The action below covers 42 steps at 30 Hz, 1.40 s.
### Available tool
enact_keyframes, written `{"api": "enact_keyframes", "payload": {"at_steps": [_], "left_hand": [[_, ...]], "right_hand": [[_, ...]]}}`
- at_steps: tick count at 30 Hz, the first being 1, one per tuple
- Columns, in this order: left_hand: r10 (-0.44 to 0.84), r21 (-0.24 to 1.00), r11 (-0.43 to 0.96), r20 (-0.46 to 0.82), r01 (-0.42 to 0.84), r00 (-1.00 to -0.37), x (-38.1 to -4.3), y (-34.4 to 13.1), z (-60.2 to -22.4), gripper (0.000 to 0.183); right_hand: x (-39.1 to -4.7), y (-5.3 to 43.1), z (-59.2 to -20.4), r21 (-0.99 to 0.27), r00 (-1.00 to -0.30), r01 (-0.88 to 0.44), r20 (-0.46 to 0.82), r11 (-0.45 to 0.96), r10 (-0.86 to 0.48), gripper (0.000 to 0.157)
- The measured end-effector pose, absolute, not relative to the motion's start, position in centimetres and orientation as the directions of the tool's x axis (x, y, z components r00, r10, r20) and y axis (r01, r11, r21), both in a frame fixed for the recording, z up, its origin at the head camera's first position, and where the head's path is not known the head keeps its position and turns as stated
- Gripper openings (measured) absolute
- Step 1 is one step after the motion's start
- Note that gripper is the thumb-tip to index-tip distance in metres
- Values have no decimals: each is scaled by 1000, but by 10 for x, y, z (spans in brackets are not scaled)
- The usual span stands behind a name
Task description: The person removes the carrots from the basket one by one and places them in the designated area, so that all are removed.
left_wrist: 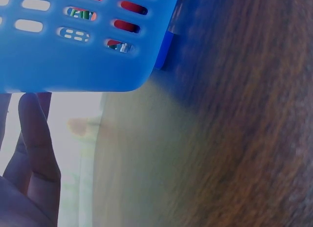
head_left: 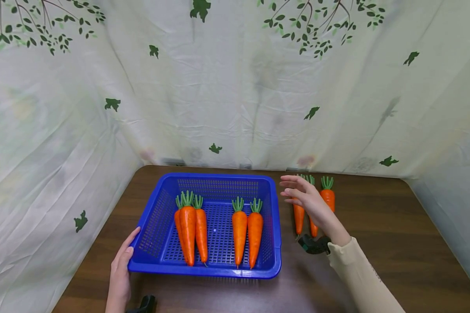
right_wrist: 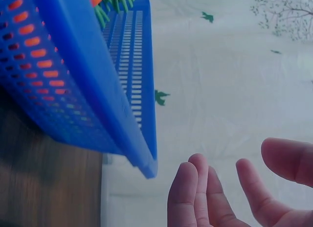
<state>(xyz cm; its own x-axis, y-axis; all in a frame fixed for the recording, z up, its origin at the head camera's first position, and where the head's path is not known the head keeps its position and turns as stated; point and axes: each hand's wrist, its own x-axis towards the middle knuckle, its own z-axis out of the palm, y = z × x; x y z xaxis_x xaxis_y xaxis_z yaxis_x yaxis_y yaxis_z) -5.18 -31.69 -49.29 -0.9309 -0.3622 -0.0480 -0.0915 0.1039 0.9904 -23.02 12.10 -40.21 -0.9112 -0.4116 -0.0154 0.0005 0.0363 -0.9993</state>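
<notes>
Carrots point(head_left: 240, 238): 5 in blue plastic basket point(head_left: 219, 272), 3 on wood-grain table point(head_left: 384, 234). Prob light, stiff, slick (fake imo), so pinch mid-body. Nothing in relaxed R hand point(head_left: 315, 202), only touching basket w/ L hand point(head_left: 120, 266).

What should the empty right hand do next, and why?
I'd probably lower the right hand to the carrots beside the blue basket: it holds nothing and is close to them, while the left hand touches the blue basket's other side.

The right hand point(right_wrist: 266, 210) hovers near a blue basket point(right_wrist: 98, 80).
</notes>
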Motion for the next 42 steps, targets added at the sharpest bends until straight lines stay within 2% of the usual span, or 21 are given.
{"api": "enact_keyframes", "payload": {"at_steps": [42], "left_hand": [[-365,990,101,-59,-103,-929,-53,-317,-493,48]], "right_hand": [[-209,66,-405,-999,-841,45,-37,-1,-539,44]]}}
